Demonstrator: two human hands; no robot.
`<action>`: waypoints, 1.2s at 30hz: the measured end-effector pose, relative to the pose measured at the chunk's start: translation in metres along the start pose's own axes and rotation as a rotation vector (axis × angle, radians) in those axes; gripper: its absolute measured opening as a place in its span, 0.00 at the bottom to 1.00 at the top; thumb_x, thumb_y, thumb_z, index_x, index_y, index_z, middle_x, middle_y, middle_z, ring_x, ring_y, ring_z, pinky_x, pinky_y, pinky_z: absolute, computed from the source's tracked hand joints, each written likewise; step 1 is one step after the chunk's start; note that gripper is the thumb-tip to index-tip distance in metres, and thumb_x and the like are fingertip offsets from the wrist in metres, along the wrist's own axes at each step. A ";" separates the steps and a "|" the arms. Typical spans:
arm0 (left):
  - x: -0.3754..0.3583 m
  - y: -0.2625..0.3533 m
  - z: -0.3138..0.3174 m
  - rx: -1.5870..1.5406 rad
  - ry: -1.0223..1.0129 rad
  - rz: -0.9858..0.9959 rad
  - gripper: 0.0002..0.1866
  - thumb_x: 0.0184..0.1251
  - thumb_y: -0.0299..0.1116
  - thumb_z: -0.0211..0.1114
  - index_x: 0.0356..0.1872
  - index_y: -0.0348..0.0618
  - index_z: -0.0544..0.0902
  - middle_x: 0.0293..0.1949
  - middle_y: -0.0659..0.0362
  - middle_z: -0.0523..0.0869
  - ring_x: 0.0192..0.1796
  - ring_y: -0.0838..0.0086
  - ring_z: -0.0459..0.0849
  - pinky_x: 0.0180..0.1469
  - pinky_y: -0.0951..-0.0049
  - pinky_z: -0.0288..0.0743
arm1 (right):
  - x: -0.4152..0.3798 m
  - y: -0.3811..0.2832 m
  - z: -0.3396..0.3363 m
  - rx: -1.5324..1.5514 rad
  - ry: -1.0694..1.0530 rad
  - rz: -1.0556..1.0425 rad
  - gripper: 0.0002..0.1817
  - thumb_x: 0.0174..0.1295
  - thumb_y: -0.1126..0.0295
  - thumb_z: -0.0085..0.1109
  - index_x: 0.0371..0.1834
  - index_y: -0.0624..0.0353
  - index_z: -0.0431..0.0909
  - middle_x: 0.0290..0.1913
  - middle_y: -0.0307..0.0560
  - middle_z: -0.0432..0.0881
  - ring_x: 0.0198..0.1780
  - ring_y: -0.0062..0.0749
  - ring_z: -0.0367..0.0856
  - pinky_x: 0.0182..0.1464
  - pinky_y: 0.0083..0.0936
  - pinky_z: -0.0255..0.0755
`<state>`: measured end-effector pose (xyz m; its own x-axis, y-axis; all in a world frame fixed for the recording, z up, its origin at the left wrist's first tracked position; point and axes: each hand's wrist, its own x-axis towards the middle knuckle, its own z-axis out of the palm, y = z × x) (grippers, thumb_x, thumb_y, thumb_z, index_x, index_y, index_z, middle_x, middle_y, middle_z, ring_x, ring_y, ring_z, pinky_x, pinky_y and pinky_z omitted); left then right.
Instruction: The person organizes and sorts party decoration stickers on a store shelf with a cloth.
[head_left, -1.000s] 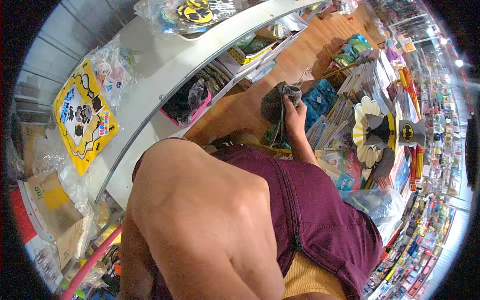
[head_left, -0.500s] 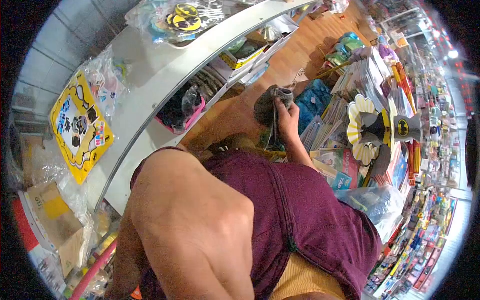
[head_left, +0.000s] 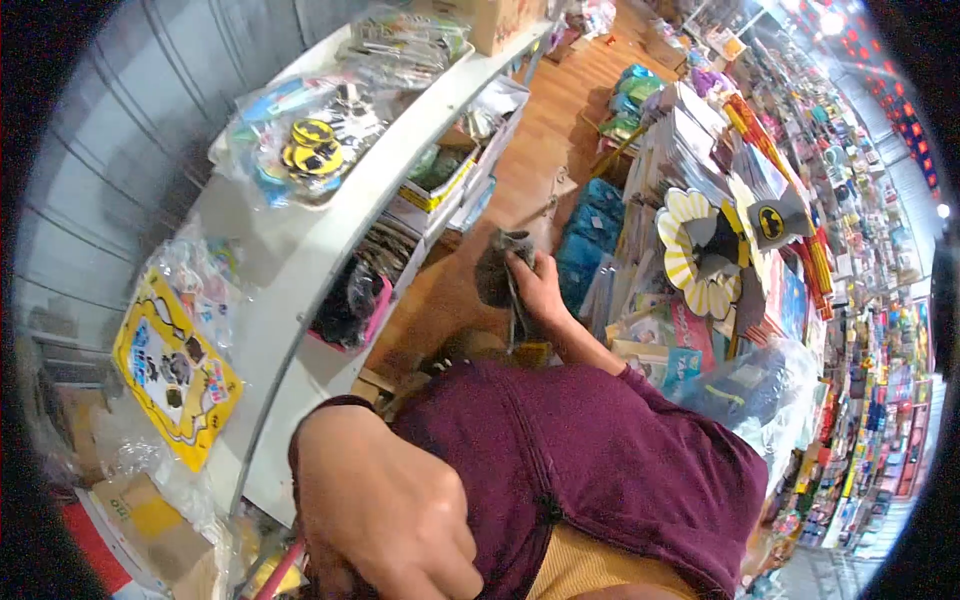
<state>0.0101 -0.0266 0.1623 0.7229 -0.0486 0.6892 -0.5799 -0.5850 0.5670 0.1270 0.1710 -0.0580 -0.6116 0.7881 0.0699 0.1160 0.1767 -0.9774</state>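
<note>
My right hand (head_left: 540, 288) is stretched out past the maroon top (head_left: 620, 430), its fingers closed on a dark grey fabric item (head_left: 494, 270) that hangs over the wooden floor. Close to the camera at the lower left is my left hand (head_left: 385, 500), bent back towards me with its fingers curled. Whatever it may hold is hidden under the fingers. Between the hands lies the front of the maroon top, with a dark zip and a yellow ribbed layer below it.
A long white counter (head_left: 345, 215) on the left carries a yellow-bordered Batman sheet (head_left: 180, 370) and bagged Batman items (head_left: 315, 148). Below it are open boxes (head_left: 440, 180). Stacked papers (head_left: 665, 150), blue packs (head_left: 590, 235) and a Batman centrepiece (head_left: 705, 255) stand on the right.
The camera view has shifted, showing more of the counter. My left hand has moved lower, and its curled fingers now show. My right hand still holds the grey item, which appears slightly further left.
</note>
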 end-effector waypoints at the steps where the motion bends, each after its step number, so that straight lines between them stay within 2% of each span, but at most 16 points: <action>1: 0.003 0.001 -0.001 0.036 0.146 0.005 0.20 0.57 0.48 0.55 0.29 0.38 0.75 0.22 0.59 0.70 0.20 0.71 0.72 0.21 0.72 0.69 | -0.001 -0.004 0.002 0.032 0.004 0.005 0.10 0.59 0.67 0.53 0.30 0.65 0.76 0.25 0.36 0.76 0.28 0.17 0.69 0.29 0.19 0.64; 2: 0.004 0.004 0.001 0.077 0.299 0.011 0.15 0.64 0.41 0.52 0.27 0.42 0.79 0.16 0.65 0.72 0.12 0.81 0.70 0.16 0.79 0.67 | 0.004 0.020 0.002 0.061 -0.001 0.040 0.10 0.59 0.68 0.52 0.31 0.65 0.76 0.26 0.36 0.76 0.29 0.17 0.69 0.30 0.19 0.65; 3: -0.010 0.001 0.009 0.056 0.170 -0.066 0.23 0.64 0.51 0.49 0.44 0.39 0.75 0.26 0.54 0.74 0.17 0.71 0.68 0.16 0.77 0.60 | 0.005 0.019 0.003 0.080 0.018 0.024 0.09 0.59 0.69 0.52 0.32 0.65 0.76 0.27 0.36 0.76 0.29 0.17 0.69 0.30 0.19 0.65; 6: -0.037 0.016 0.006 0.183 0.227 -0.270 0.35 0.49 0.56 0.61 0.47 0.32 0.72 0.31 0.53 0.75 0.31 0.61 0.77 0.30 0.68 0.72 | 0.011 0.003 0.003 0.110 0.033 0.034 0.08 0.59 0.70 0.52 0.33 0.64 0.76 0.29 0.36 0.77 0.29 0.17 0.70 0.30 0.18 0.65; 10: -0.072 0.023 0.028 0.319 0.905 -0.483 0.32 0.45 0.53 0.68 0.45 0.36 0.74 0.31 0.56 0.79 0.30 0.73 0.78 0.32 0.74 0.72 | 0.024 -0.003 0.004 0.112 0.057 0.001 0.09 0.60 0.69 0.52 0.34 0.64 0.76 0.29 0.35 0.76 0.31 0.16 0.70 0.32 0.17 0.65; 11: -0.073 0.025 0.032 0.331 0.909 -0.492 0.32 0.45 0.53 0.68 0.45 0.36 0.74 0.31 0.56 0.79 0.30 0.73 0.78 0.32 0.74 0.72 | 0.029 -0.008 0.007 0.161 0.061 0.007 0.09 0.59 0.69 0.52 0.34 0.65 0.76 0.30 0.36 0.77 0.32 0.16 0.70 0.34 0.18 0.65; 13: -0.074 0.028 0.042 0.443 1.350 -0.682 0.24 0.49 0.42 0.69 0.43 0.37 0.75 0.31 0.60 0.78 0.32 0.80 0.76 0.33 0.79 0.71 | 0.040 -0.019 0.011 0.136 0.050 -0.012 0.08 0.59 0.71 0.52 0.34 0.67 0.75 0.32 0.37 0.78 0.34 0.17 0.70 0.36 0.19 0.65; 14: -0.076 0.027 0.041 0.449 1.349 -0.691 0.24 0.49 0.42 0.69 0.43 0.37 0.75 0.31 0.60 0.78 0.32 0.80 0.76 0.33 0.79 0.71 | 0.046 -0.025 0.015 0.160 0.058 -0.045 0.09 0.59 0.71 0.53 0.35 0.67 0.75 0.32 0.37 0.77 0.34 0.16 0.69 0.36 0.19 0.65; 16: -0.078 0.017 0.036 0.659 1.724 -0.695 0.16 0.52 0.29 0.64 0.42 0.38 0.74 0.31 0.61 0.77 0.34 0.82 0.76 0.34 0.81 0.73 | 0.058 -0.044 0.023 0.136 0.067 -0.132 0.09 0.59 0.71 0.53 0.36 0.67 0.75 0.31 0.37 0.77 0.34 0.15 0.69 0.35 0.18 0.65; 20: -0.101 0.016 0.022 1.407 1.772 -0.815 0.16 0.52 0.24 0.59 0.44 0.36 0.72 0.42 0.54 0.74 0.43 0.73 0.76 0.38 0.77 0.75 | 0.078 -0.087 0.046 0.181 0.053 -0.302 0.09 0.58 0.73 0.52 0.38 0.67 0.75 0.32 0.36 0.77 0.34 0.16 0.68 0.36 0.18 0.65; 21: -0.104 0.019 0.024 1.323 1.834 -0.901 0.18 0.57 0.26 0.55 0.49 0.36 0.69 0.49 0.54 0.70 0.54 0.70 0.69 0.49 0.71 0.69 | 0.086 -0.093 0.050 0.145 0.035 -0.401 0.09 0.58 0.74 0.52 0.39 0.68 0.74 0.33 0.38 0.77 0.36 0.17 0.69 0.38 0.18 0.66; 24: -0.121 0.019 0.020 1.592 1.784 -1.074 0.20 0.57 0.26 0.56 0.52 0.37 0.67 0.52 0.53 0.69 0.56 0.67 0.67 0.53 0.67 0.66 | 0.097 -0.135 0.072 0.101 0.016 -0.565 0.12 0.56 0.75 0.53 0.42 0.68 0.73 0.35 0.44 0.79 0.36 0.26 0.74 0.42 0.21 0.67; 26: -0.132 0.017 0.017 1.609 1.778 -1.129 0.22 0.57 0.28 0.56 0.54 0.37 0.65 0.53 0.52 0.68 0.57 0.66 0.66 0.56 0.64 0.63 | 0.112 -0.146 0.083 -0.076 -0.104 -0.618 0.22 0.50 0.72 0.59 0.49 0.67 0.69 0.43 0.56 0.76 0.44 0.41 0.75 0.49 0.28 0.66; 28: -0.143 0.014 0.014 1.663 1.744 -1.103 0.22 0.55 0.31 0.60 0.51 0.36 0.67 0.48 0.50 0.69 0.51 0.60 0.68 0.49 0.65 0.65 | 0.118 -0.165 0.099 -0.362 -0.232 -0.972 0.33 0.42 0.67 0.65 0.54 0.63 0.65 0.51 0.62 0.69 0.53 0.53 0.67 0.56 0.37 0.61; 31: -0.146 0.011 0.010 1.510 1.838 -0.997 0.22 0.57 0.33 0.59 0.51 0.37 0.67 0.47 0.49 0.70 0.50 0.61 0.69 0.49 0.66 0.66 | 0.117 -0.172 0.135 -0.506 -0.488 -1.073 0.40 0.32 0.62 0.70 0.54 0.60 0.65 0.56 0.61 0.64 0.54 0.59 0.63 0.57 0.44 0.59; 36: -0.143 0.016 0.004 1.524 1.831 -1.085 0.20 0.58 0.34 0.59 0.50 0.38 0.69 0.46 0.50 0.71 0.50 0.62 0.70 0.49 0.66 0.67 | 0.132 -0.169 0.149 -0.542 -0.603 -1.126 0.38 0.32 0.62 0.70 0.52 0.60 0.68 0.54 0.60 0.65 0.54 0.56 0.64 0.56 0.43 0.60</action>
<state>-0.1011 -0.0318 0.0713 -0.7897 0.3361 0.5132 0.5780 0.1274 0.8060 -0.0899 0.1570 0.0871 -0.8018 -0.2793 0.5283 -0.4587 0.8543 -0.2445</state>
